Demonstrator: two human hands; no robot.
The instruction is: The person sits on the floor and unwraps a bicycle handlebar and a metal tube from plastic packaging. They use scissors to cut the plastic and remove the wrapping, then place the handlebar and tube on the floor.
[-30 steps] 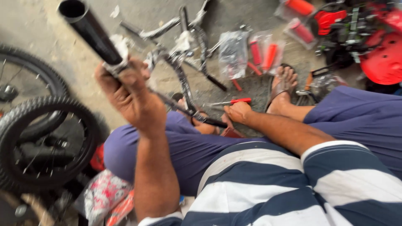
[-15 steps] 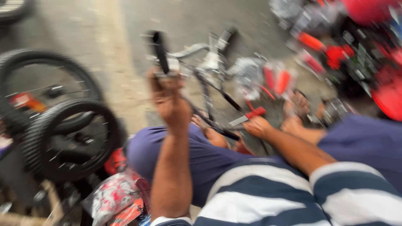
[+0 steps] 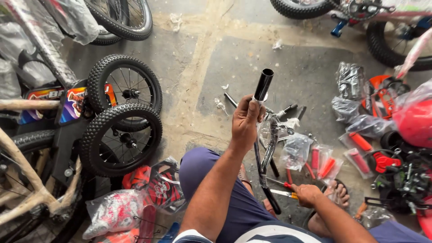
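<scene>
Black steel tube (image 3: 263,84) stands gripped in your closed left hand (image 3: 245,121); at five o'clock, your right hand (image 3: 307,194) clasps an orange-handled tool (image 3: 284,193).

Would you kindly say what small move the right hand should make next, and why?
Probably lift the pliers toward the black tube: the left hand holds the tube upright, while the right hand only rests on the pliers near the floor.

You're sitting on the stained concrete floor (image 3: 216,58) of a bicycle assembly workshop, with small knobby wheels (image 3: 121,135) and wrapped frames (image 3: 27,40) off to the left of your hands and bagged red parts (image 3: 321,162) scattered just to their right.
</scene>
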